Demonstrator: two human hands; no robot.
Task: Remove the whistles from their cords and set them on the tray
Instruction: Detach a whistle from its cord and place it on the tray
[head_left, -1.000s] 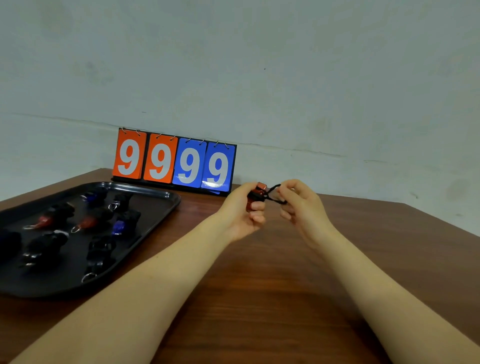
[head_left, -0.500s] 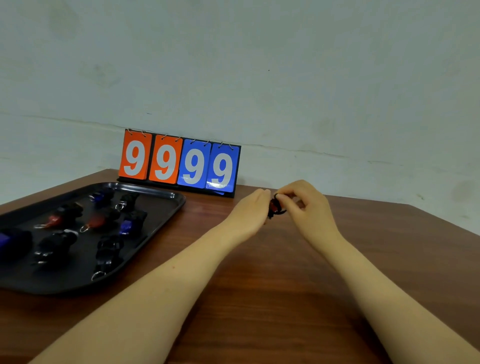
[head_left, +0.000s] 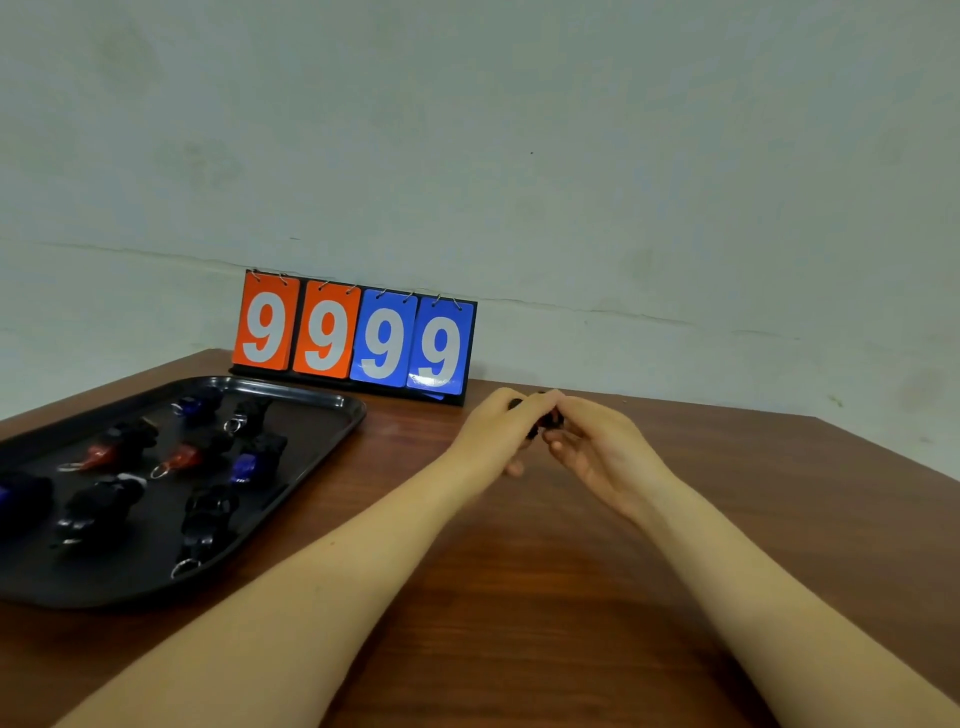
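Observation:
My left hand (head_left: 493, 434) and my right hand (head_left: 602, 452) meet fingertip to fingertip above the table, just right of the scoreboard. Between them they pinch a small dark whistle with its black cord (head_left: 545, 422); only a sliver of it shows, the rest is hidden by my fingers. The black tray (head_left: 311, 447) lies on the table to the left. On it lie several whistles: black ones, red ones (head_left: 179, 457) and blue ones (head_left: 244, 466), some with metal rings.
A flip scoreboard (head_left: 358, 335) reading 9999, two orange and two blue cards, stands against the wall behind the tray. The brown wooden table (head_left: 545, 597) runs to a far right edge near the wall.
My hands have drawn closer together, and the red whistle and cord loop seen a second ago are now almost fully covered by my fingers. The view has shifted slightly.

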